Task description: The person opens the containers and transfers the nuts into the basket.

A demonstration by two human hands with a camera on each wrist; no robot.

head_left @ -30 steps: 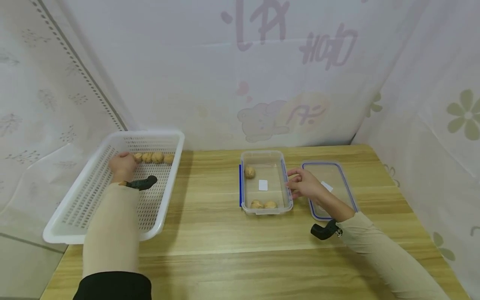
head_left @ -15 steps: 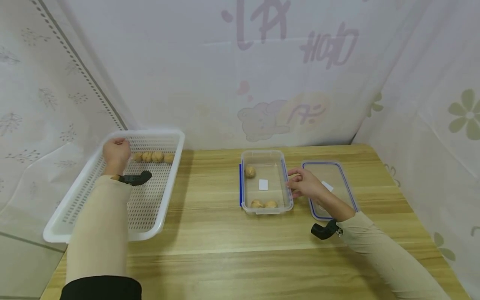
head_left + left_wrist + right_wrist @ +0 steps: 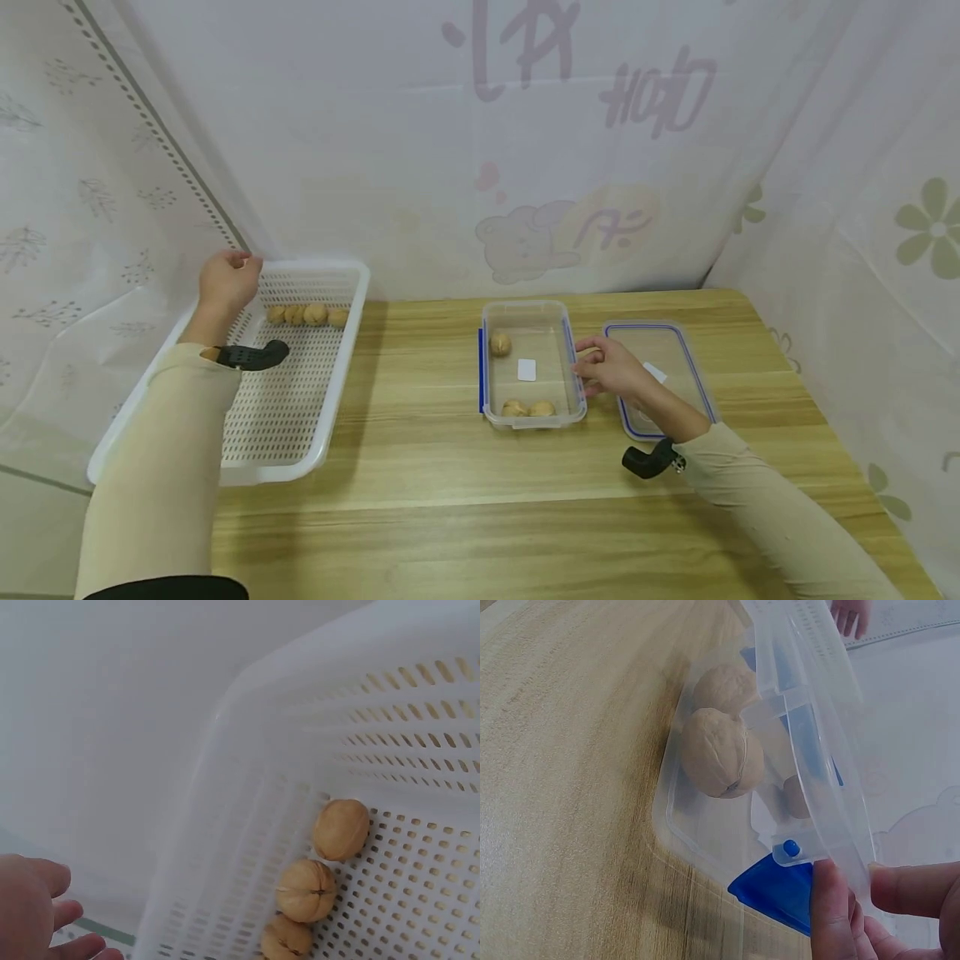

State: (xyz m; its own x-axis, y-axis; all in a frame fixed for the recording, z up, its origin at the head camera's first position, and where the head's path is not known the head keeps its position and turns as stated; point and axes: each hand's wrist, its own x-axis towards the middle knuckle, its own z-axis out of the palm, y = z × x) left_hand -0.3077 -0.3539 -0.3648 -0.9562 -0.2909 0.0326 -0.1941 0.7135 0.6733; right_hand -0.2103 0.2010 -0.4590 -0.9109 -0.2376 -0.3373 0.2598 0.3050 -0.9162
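Observation:
My left hand [image 3: 228, 282] is raised over the far left corner of a white plastic basket [image 3: 341, 379]. Its fingers look relaxed in the left wrist view, and nothing shows between them. Several walnuts [image 3: 315, 314] lie in a row along the basket's far wall. My right hand [image 3: 609, 367] pinches the right wall of a clear plastic food container [image 3: 572, 354], thumb on one side and fingers on the other in the right wrist view. Inside the container sit one walnut [image 3: 500, 344] at the far left and two walnuts [image 3: 721, 754] at the near end.
The container's clear lid [image 3: 660, 333] with a blue seal lies on the wooden table [image 3: 420, 467], right of the container and partly under my right wrist. A blue side latch [image 3: 780, 892] hangs loose. Patterned cloth [image 3: 405, 167] hangs behind and at both sides.
My left hand has lifted from the basket floor, beside the walnut row, up and away to the far left corner rim. The right hand and the container stay in place.

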